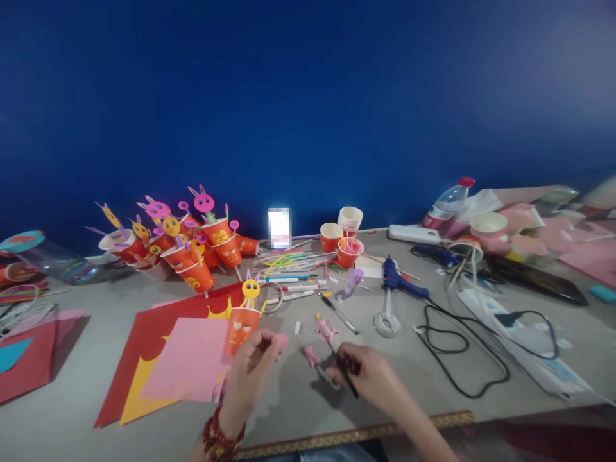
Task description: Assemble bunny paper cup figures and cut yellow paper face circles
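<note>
1. In our left hand (pixel 253 367), the thumb and fingers pinch a small pink disc (pixel 281 341) by its edge. It is raised above the surface (pixel 289 414), probably so most of its face is free of the fingertips.
2. The fingers of our right hand (pixel 368 371) are curled around a dark slender tool (pixel 345 369), much as one grips a pen, which likely gives fine control. We cannot tell what tool it is; that part is blurred.
3. Pink scraps (pixel 328 330) lie between our hands, just beyond the tool, perhaps gathered there to be within easy reach of both.
4. One red cup (pixel 243 324) stands just beside our left hand, a yellow face (pixel 251 289) rising above it. We judge it sits close so it can be easily seen.
5. A pink sheet (pixel 187 359) lies on top of the yellow sheet (pixel 137 394) and the red sheet (pixel 118 366); overlapping them seems to save room.
6. More decorated cups (pixel 195 277) cluster farther back on the left, apparently out of the way of our arms.
7. On the right, a blue glue gun (pixel 397 279) lies near a tape roll (pixel 386 324), presumably positioned for the right hand, its black cord looped beside the power strip (pixel 527 350).
</note>
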The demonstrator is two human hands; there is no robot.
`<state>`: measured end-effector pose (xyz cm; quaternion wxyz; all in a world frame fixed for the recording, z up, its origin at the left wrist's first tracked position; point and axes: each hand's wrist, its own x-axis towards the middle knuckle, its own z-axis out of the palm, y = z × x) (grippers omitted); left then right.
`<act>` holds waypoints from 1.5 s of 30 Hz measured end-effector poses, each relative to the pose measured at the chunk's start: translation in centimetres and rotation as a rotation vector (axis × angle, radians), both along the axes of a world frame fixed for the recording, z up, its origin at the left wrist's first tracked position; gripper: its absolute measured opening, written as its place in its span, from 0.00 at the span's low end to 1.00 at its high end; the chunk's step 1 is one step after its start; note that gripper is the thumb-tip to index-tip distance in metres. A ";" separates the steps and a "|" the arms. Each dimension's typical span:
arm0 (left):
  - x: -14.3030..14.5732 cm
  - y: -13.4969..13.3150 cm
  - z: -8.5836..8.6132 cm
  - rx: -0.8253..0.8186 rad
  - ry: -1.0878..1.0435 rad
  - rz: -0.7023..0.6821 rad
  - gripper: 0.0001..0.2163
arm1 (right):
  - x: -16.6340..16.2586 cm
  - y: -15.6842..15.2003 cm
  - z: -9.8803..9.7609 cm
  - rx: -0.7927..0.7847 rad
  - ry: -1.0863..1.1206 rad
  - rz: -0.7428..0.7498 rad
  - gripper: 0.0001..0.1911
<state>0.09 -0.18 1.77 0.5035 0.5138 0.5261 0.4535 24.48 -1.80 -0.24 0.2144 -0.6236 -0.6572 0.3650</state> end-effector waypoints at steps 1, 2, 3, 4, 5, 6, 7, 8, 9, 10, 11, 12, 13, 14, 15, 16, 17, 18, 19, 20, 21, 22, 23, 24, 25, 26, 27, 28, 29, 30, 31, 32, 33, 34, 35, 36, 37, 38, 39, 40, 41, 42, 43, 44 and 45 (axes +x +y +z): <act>-0.2 -0.2 -0.3 -0.011 -0.006 0.031 0.14 | 0.1 -0.7 -0.1 -0.026 -0.071 0.063 0.16; -0.3 -0.4 -0.5 -0.025 -0.010 0.060 0.14 | 0.1 -1.4 -0.1 -0.040 -0.140 0.113 0.14; -0.4 -0.5 -0.8 -0.038 -0.013 0.085 0.14 | -0.1 -2.0 0.0 -0.044 -0.210 0.151 0.13; -0.5 -0.7 -1.0 -0.048 -0.016 0.106 0.15 | -0.3 -2.4 0.2 -0.041 -0.282 0.181 0.13; -0.5 -0.8 -1.1 -0.055 -0.019 0.118 0.15 | -0.4 -2.7 0.3 -0.036 -0.354 0.205 0.14; -0.5 -0.9 -1.3 -0.059 -0.022 0.124 0.15 | -0.6 -2.8 0.5 -0.029 -0.420 0.230 0.14; -0.5 -0.9 -1.4 -0.058 -0.025 0.125 0.15 | -0.6 -2.7 0.6 -0.024 -0.476 0.253 0.13; -0.5 -1.0 -1.5 -0.053 -0.027 0.122 0.15 | -0.5 -2.4 0.7 -0.018 -0.522 0.273 0.13; -0.5 -1.1 -1.5 -0.048 -0.027 0.116 0.15 | -0.4 -1.9 0.7 -0.011 -0.561 0.281 0.12; -0.4 -1.2 -1.5 -0.041 -0.025 0.110 0.15 | -0.1 -1.2 0.7 -0.003 -0.597 0.272 0.12; -0.3 -1.3 -1.5 -0.034 -0.024 0.104 0.15 | 0.2 -0.6 0.6 0.005 -0.629 0.249 0.12; -0.2 -1.4 -1.5 -0.026 -0.025 0.100 0.15 | 0.5 0.1 0.5 0.015 -0.659 0.211 0.12; -0.2 -1.5 -1.5 -0.019 -0.029 0.094 0.16 | 0.9 0.7 0.5 0.025 -0.685 0.169 0.12; -0.1 -1.6 -1.5 -0.014 -0.034 0.089 0.16 | 1.1 1.2 0.5 0.037 -0.701 0.134 0.13; -0.1 -1.7 -1.4 -0.013 -0.042 0.085 0.17 | 1.2 1.5 0.5 0.048 -0.710 0.111 0.13; 0.0 -1.7 -1.4 -0.015 -0.049 0.082 0.17 | 1.2 1.7 0.6 0.054 -0.711 0.104 0.14; 0.0 -1.8 -1.3 -0.019 -0.057 0.081 0.17 | 1.1 1.7 0.7 0.060 -0.705 0.113 0.14; 0.1 -1.8 -1.2 -0.027 -0.065 0.080 0.17 | 0.8 1.6 0.8 0.063 -0.696 0.133 0.15; 0.1 -1.8 -1.2 -0.036 -0.073 0.079 0.18 | 0.5 1.4 0.8 0.062 -0.684 0.161 0.15; 0.2 -1.7 -1.1 -0.044 -0.081 0.077 0.18 | 0.1 1.3 0.9 0.057 -0.674 0.187 0.14; 0.3 -1.7 -1.1 -0.050 -0.089 0.072 0.18 | -0.1 1.2 0.9 0.049 -0.670 0.205 0.14; 0.3 -1.7 -1.2 -0.055 -0.095 0.064 0.18 | -0.2 1.2 1.0 0.042 -0.672 0.209 0.13; 0.4 -1.8 -1.3 -0.057 -0.099 0.054 0.18 | -0.2 1.3 1.0 0.039 -0.681 0.195 0.13; 0.5 -1.8 -1.4 -0.055 -0.101 0.042 0.18 | -0.1 1.4 1.1 0.039 -0.692 0.172 0.12; 0.6 -1.8 -1.6 -0.048 -0.101 0.031 0.18 | 0.1 1.6 1.2 0.041 -0.695 0.154 0.12; 0.6 -1.9 -1.7 -0.041 -0.099 0.018 0.17 | 0.4 1.6 1.3 0.044 -0.686 0.153 0.12; 0.7 -1.9 -1.9 -0.038 -0.097 0.005 0.17 | 0.6 1.7 1.6 0.041 -0.668 0.171 0.12; 0.7 -1.9 -2.1 -0.038 -0.095 -0.006 0.16 | 0.7 1.6 1.8 0.034 -0.647 0.200 0.12; 0.8 -1.9 -2.2 -0.044 -0.091 -0.018 0.16 | 0.6 1.5 2.1 0.024 -0.632 0.227 0.12; 0.9 -1.9 -2.3 -0.054 -0.088 -0.030 0.17 | 0.5 1.4 2.4 0.021 -0.628 0.244 0.12; 1.0 -1.9 -2.4 -0.065 -0.085 -0.042 0.17 | 0.1 1.2 2.6 0.027 -0.635 0.249 0.12; 1.2 -1.9 -2.4 -0.073 -0.083 -0.057 0.17 | -0.3 1.0 2.8 0.039 -0.650 0.246 0.12; 1.3 -1.9 -2.5 -0.077 -0.081 -0.074 0.17 | -0.7 0.8 2.8 0.050 -0.667 0.243 0.13; 1.5 -1.9 -2.5 -0.078 -0.082 -0.095 0.17 | -1.1 0.6 2.7 0.052 -0.681 0.244 0.14; 1.6 -1.9 -2.6 -0.080 -0.083 -0.116 0.18 | -1.4 0.5 2.6 0.042 -0.691 0.246 0.16; 1.8 -1.9 -2.8 -0.081 -0.083 -0.137 0.18 | -1.6 0.4 2.4 0.022 -0.694 0.247 0.17; 1.9 -1.9 -2.9 -0.084 -0.082 -0.155 0.18 | -1.6 0.3 2.2 0.001 -0.684 0.251 0.19; 2.0 -1.8 -3.1 -0.087 -0.079 -0.168 0.19 | -1.4 0.3 2.1 -0.013 -0.658 0.262 0.20; 2.1 -1.8 -3.4 -0.093 -0.077 -0.177 0.19 | -1.1 0.3 2.1 -0.015 -0.614 0.284 0.21; 2.1 -1.8 -3.6 -0.099 -0.076 -0.184 0.19 | -0.6 0.4 2.2 -0.002 -0.557 0.308 0.22; 2.1 -1.7 -3.9 -0.105 -0.080 -0.188 0.19 | 0.0 0.6 2.5 0.021 -0.496 0.331 0.20; 2.1 -1.7 -4.2 -0.109 -0.087 -0.188 0.19 | 0.6 0.9 2.8 0.055 -0.441 0.336 0.17; 2.1 -1.6 -4.4 -0.115 -0.098 -0.186 0.19 | 1.1 1.3 3.1 0.096 -0.406 0.316 0.12; 2.1 -1.6 -4.6 -0.121 -0.109 -0.185 0.19 | 1.4 1.8 3.4 0.139 -0.394 0.283 0.08; 2.1 -1.5 -4.8 -0.126 -0.118 -0.184 0.19 | 1.6 2.5 3.6 0.181 -0.402 0.247 0.08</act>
